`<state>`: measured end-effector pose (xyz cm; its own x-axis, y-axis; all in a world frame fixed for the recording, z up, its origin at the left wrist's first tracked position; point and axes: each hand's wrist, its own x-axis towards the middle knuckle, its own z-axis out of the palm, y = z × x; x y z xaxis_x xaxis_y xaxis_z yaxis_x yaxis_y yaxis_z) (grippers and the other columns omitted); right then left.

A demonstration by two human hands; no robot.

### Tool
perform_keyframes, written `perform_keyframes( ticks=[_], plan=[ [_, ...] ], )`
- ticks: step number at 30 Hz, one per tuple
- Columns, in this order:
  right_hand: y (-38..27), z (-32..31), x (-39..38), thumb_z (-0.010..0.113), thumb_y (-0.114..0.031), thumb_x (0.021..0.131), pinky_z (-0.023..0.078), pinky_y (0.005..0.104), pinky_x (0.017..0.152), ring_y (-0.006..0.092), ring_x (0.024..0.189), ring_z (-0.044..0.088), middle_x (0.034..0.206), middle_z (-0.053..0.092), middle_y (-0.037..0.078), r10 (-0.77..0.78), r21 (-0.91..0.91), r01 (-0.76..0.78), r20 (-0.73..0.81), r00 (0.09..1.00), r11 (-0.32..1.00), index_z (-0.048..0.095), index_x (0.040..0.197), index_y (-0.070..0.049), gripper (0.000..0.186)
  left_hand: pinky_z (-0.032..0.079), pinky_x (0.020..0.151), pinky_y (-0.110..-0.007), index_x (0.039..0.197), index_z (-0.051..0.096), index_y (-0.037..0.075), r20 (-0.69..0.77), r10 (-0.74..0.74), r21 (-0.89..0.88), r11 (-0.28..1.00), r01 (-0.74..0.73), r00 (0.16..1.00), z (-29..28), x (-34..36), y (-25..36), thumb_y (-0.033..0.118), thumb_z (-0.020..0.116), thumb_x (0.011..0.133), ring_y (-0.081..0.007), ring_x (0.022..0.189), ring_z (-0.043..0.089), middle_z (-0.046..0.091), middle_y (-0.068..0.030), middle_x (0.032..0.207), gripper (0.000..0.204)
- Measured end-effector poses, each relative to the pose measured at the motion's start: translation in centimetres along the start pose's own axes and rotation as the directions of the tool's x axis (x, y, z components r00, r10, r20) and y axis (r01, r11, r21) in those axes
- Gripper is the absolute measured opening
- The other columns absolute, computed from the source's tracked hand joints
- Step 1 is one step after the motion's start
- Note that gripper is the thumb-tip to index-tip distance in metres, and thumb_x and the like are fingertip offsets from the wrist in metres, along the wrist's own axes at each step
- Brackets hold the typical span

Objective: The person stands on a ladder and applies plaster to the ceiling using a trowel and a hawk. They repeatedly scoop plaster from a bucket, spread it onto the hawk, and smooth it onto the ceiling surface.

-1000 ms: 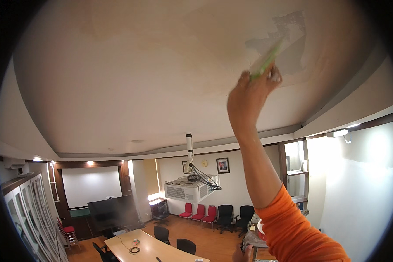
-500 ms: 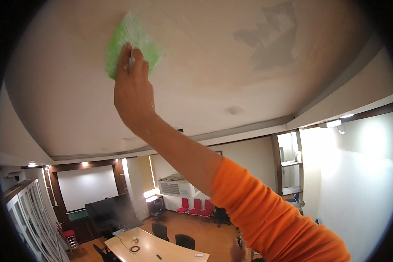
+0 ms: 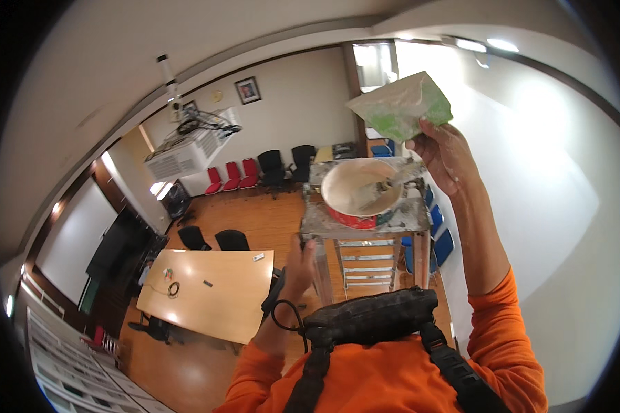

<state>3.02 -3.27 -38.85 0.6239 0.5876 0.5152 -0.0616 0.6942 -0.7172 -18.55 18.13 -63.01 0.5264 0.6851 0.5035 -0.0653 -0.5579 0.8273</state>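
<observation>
My right hand [image 3: 448,155] is raised at the upper right, gripping a green flat plastic spreader [image 3: 403,110] whose face is smeared with pale filler. Below it, a round bucket [image 3: 344,182], white inside with a red and green outside, stands on the stained top of a stepladder [image 3: 410,217]. A putty knife [image 3: 379,189] caked in filler lies in the bucket, its handle over the rim toward my right hand. My left hand [image 3: 300,268] is lower, closed at the ladder top's left edge, its fingers partly hidden.
A long wooden table [image 3: 207,296] with a coiled cable stands below left, black chairs [image 3: 232,240] around it. A projector [image 3: 193,148] hangs from the ceiling at upper left. Blue chairs [image 3: 442,249] stand beside the ladder, next to the white wall [image 3: 544,206]. A black bag [image 3: 372,316] is strapped on my chest.
My right hand has come down from the ceiling with the spreader and moved right, above the bucket. The view has tilted down, bringing the ladder top, bucket and my left hand into sight.
</observation>
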Motion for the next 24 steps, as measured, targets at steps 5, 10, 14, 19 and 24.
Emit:
perform_keyframes(
  ticks=[5, 10, 14, 19, 24],
  plan=[
    [0.8, -7.5, -3.7, 0.055, -0.009, 0.093, 0.052, 0.0333, 0.076, 0.0217, 0.091, 0.059, 0.107, 0.059, 0.017, 0.077, -0.038, -0.084, -0.156, 0.985, 0.996, 0.049, 0.115, 0.012, 0.030, 0.048, 0.085, -0.041, 0.126, 0.050, 0.002, 0.218, 0.184, 0.519, 0.810, -0.273, 0.958, -4.8, 3.5, 5.7, 0.036, 0.066, 0.086, -0.0335, 0.100, 0.062, 0.065, -0.0174, 0.107, 0.055],
    [0.1, -9.3, -4.2, 0.054, -0.006, 0.092, 0.051, 0.0342, 0.079, 0.0221, 0.093, 0.059, 0.109, 0.058, 0.018, 0.062, -0.030, -0.067, -0.134, 0.989, 0.997, 0.047, 0.116, 0.011, 0.031, 0.050, 0.084, -0.042, 0.118, 0.060, 0.004, 0.565, -0.042, 0.694, 0.565, -0.447, 0.824, -7.8, 7.8, 12.3, 0.036, 0.077, 0.073, -0.0335, 0.095, 0.065, 0.068, -0.0151, 0.103, 0.058],
    [-1.0, -9.2, -2.9, 0.054, -0.006, 0.093, 0.052, 0.0331, 0.078, 0.0216, 0.091, 0.059, 0.107, 0.057, 0.017, -0.006, 0.002, 0.006, -0.124, 0.992, 1.000, 0.048, 0.114, 0.010, 0.028, 0.053, 0.079, -0.038, 0.111, 0.065, 0.003, 0.605, -0.071, 0.670, 0.584, -0.459, 0.793, -1.7, 12.4, 23.5, 0.045, 0.070, 0.079, -0.0328, 0.086, 0.068, 0.071, -0.0133, 0.092, 0.053],
    [0.0, -7.7, 0.7, 0.055, -0.006, 0.093, 0.052, 0.0319, 0.075, 0.0206, 0.086, 0.059, 0.104, 0.058, 0.016, -0.116, 0.021, 0.119, -0.087, 0.989, 0.993, 0.049, 0.113, 0.010, 0.026, 0.049, 0.083, -0.040, 0.112, 0.065, 0.002, 0.746, 0.236, 0.374, 0.625, -0.685, 0.623, 10.2, 17.6, 20.6, 0.045, 0.071, 0.078, -0.0327, 0.096, 0.065, 0.068, -0.0198, 0.102, 0.055],
    [0.4, -9.3, 2.0, 0.053, -0.006, 0.092, 0.052, 0.0347, 0.078, 0.0232, 0.086, 0.061, 0.105, 0.060, 0.018, -0.211, -0.149, 0.188, -0.156, 0.965, 0.971, 0.052, 0.110, 0.011, 0.025, 0.048, 0.085, -0.040, 0.113, 0.065, -0.002, 0.895, 0.043, 0.305, 0.665, -0.681, 0.444, 14.1, 19.4, 20.1, 0.043, 0.075, 0.075, -0.0329, 0.095, 0.065, 0.068, -0.0211, 0.100, 0.059]
  ],
)
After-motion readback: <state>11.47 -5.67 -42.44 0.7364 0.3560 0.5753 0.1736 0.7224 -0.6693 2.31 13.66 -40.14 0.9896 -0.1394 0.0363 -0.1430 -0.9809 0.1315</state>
